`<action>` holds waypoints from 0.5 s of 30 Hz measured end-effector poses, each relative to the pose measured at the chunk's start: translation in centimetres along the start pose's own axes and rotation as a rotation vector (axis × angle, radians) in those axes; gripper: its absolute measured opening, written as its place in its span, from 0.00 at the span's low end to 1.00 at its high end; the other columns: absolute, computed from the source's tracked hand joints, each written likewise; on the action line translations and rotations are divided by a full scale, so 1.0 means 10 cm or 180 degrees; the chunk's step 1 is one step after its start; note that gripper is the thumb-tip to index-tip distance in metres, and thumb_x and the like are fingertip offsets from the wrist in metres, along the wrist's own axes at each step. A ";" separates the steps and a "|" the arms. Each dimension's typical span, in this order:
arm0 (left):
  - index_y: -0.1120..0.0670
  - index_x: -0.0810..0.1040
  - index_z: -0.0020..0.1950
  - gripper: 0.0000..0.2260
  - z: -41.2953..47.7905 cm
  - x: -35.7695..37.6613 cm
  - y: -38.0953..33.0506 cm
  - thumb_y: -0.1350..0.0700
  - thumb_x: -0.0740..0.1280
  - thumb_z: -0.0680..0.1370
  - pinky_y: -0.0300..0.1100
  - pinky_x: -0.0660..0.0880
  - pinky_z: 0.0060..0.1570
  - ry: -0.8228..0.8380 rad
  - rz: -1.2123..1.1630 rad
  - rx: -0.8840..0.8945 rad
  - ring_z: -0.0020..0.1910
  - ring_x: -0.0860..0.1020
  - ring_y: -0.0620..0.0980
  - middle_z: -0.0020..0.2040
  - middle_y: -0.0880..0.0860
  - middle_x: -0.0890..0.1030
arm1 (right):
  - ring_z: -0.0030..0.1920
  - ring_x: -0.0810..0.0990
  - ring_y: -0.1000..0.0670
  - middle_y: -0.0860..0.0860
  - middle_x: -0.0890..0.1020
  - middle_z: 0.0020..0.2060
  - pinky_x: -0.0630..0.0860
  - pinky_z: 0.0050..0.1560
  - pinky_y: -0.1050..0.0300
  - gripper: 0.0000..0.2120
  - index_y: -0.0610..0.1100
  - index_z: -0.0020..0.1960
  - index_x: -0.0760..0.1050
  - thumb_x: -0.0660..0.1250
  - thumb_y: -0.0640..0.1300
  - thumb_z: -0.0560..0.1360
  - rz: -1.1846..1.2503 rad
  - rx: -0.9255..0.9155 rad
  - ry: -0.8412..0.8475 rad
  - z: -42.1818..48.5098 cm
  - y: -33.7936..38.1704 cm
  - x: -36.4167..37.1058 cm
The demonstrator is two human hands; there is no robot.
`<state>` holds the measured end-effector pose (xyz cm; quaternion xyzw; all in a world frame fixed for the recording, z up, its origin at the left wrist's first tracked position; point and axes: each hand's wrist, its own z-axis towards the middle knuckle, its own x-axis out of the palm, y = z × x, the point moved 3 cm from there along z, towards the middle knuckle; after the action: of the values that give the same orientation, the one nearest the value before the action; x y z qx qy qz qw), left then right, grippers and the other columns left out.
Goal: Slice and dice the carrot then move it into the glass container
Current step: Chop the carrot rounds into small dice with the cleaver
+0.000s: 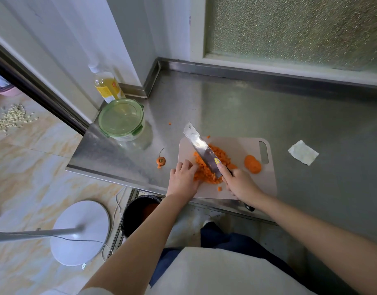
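A heap of diced carrot [206, 173] lies on the pale cutting board [243, 145]. A few round carrot slices [252, 164] sit to its right on the board. My right hand [239, 183] grips the handle of a cleaver [201, 149], index finger along the blade's spine, with the blade across the heap. My left hand [183, 179] rests on the board with fingers curved against the heap's left side. The glass container [122, 120] with its green lid on stands at the counter's left.
A carrot top with stem [161, 160] lies left of the board, and a small bit [169, 123] near the container. An oil bottle [106, 86] stands in the back corner. A crumpled tissue [303, 152] is at right. A bin [140, 211] sits below the steel counter's [268, 107] edge.
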<state>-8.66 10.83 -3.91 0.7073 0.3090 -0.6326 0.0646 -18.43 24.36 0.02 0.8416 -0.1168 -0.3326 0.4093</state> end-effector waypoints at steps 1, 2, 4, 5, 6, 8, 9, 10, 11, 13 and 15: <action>0.47 0.70 0.65 0.16 0.01 0.00 0.00 0.46 0.60 0.78 0.45 0.62 0.57 0.0003 0.0022 0.0021 0.60 0.65 0.52 0.61 0.50 0.69 | 0.19 0.67 0.58 0.54 0.68 0.21 0.62 0.25 0.64 0.25 0.46 0.29 0.67 0.55 0.58 0.80 0.0003 0.0016 0.0003 0.00 0.00 0.00; 0.48 0.70 0.64 0.15 0.01 -0.01 0.00 0.46 0.60 0.78 0.45 0.62 0.57 -0.0020 0.0045 0.0019 0.60 0.66 0.52 0.60 0.50 0.69 | 0.19 0.66 0.59 0.54 0.68 0.20 0.62 0.25 0.64 0.25 0.46 0.28 0.66 0.55 0.58 0.80 0.0021 0.0026 0.0008 0.00 0.00 0.00; 0.51 0.71 0.62 0.15 0.01 -0.03 0.01 0.45 0.59 0.79 0.44 0.62 0.55 -0.0106 0.0064 -0.0089 0.59 0.67 0.52 0.59 0.51 0.70 | 0.20 0.66 0.58 0.55 0.67 0.19 0.62 0.26 0.64 0.26 0.47 0.27 0.66 0.56 0.59 0.80 0.0045 0.0030 0.0006 0.01 0.00 0.01; 0.52 0.71 0.61 0.15 0.01 -0.03 0.01 0.45 0.59 0.79 0.44 0.63 0.55 -0.0160 0.0057 -0.0192 0.58 0.67 0.52 0.59 0.51 0.70 | 0.21 0.67 0.57 0.55 0.67 0.19 0.62 0.27 0.63 0.26 0.47 0.27 0.66 0.56 0.59 0.80 0.0048 0.0026 0.0001 0.01 0.00 0.01; 0.53 0.71 0.60 0.15 0.00 -0.04 0.02 0.45 0.59 0.79 0.44 0.63 0.54 -0.0207 0.0044 -0.0299 0.58 0.68 0.53 0.58 0.52 0.70 | 0.22 0.67 0.56 0.55 0.68 0.20 0.62 0.27 0.63 0.26 0.47 0.27 0.66 0.55 0.59 0.80 0.0046 0.0017 0.0006 0.01 0.00 0.01; 0.55 0.71 0.59 0.15 -0.01 -0.04 0.01 0.46 0.58 0.79 0.44 0.63 0.53 -0.0275 0.0011 -0.0433 0.57 0.68 0.53 0.58 0.52 0.70 | 0.21 0.67 0.58 0.55 0.67 0.20 0.62 0.26 0.64 0.26 0.47 0.27 0.65 0.55 0.58 0.80 0.0036 0.0010 0.0041 0.01 0.01 0.01; 0.55 0.71 0.59 0.16 -0.01 -0.04 0.01 0.46 0.58 0.79 0.45 0.63 0.53 -0.0294 -0.0003 -0.0453 0.57 0.68 0.54 0.58 0.53 0.70 | 0.20 0.67 0.58 0.55 0.67 0.20 0.62 0.25 0.66 0.26 0.47 0.27 0.65 0.55 0.58 0.80 0.0051 0.0015 0.0055 0.01 0.03 0.01; 0.55 0.71 0.59 0.16 -0.02 -0.04 0.01 0.46 0.59 0.79 0.45 0.64 0.54 -0.0294 -0.0007 -0.0458 0.57 0.68 0.54 0.58 0.53 0.70 | 0.19 0.67 0.59 0.55 0.66 0.19 0.61 0.23 0.68 0.26 0.46 0.28 0.65 0.55 0.58 0.80 0.0084 0.0019 0.0061 0.01 0.03 0.02; 0.55 0.70 0.60 0.16 -0.02 -0.04 0.01 0.45 0.59 0.79 0.44 0.64 0.54 -0.0291 -0.0012 -0.0456 0.58 0.68 0.53 0.58 0.53 0.70 | 0.18 0.66 0.59 0.56 0.66 0.18 0.61 0.21 0.70 0.26 0.46 0.28 0.65 0.55 0.58 0.80 0.0123 0.0021 0.0059 0.01 0.03 0.02; 0.54 0.69 0.61 0.17 -0.02 -0.04 0.02 0.45 0.61 0.78 0.44 0.64 0.56 -0.0278 -0.0074 -0.0444 0.58 0.68 0.52 0.59 0.51 0.70 | 0.17 0.66 0.59 0.55 0.65 0.17 0.60 0.19 0.70 0.26 0.46 0.28 0.64 0.55 0.58 0.80 0.0187 0.0036 0.0051 0.01 0.04 0.02; 0.52 0.69 0.63 0.18 -0.03 -0.05 0.03 0.45 0.62 0.77 0.44 0.63 0.57 -0.0229 -0.0195 -0.0419 0.59 0.67 0.52 0.59 0.51 0.69 | 0.17 0.65 0.58 0.56 0.65 0.16 0.60 0.19 0.70 0.26 0.46 0.28 0.64 0.55 0.58 0.80 0.0230 0.0049 0.0034 0.02 0.05 0.02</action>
<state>-8.24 10.54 -3.52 0.6685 0.3689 -0.6376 0.1025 -18.35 23.81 0.21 0.8416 -0.1476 -0.3122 0.4152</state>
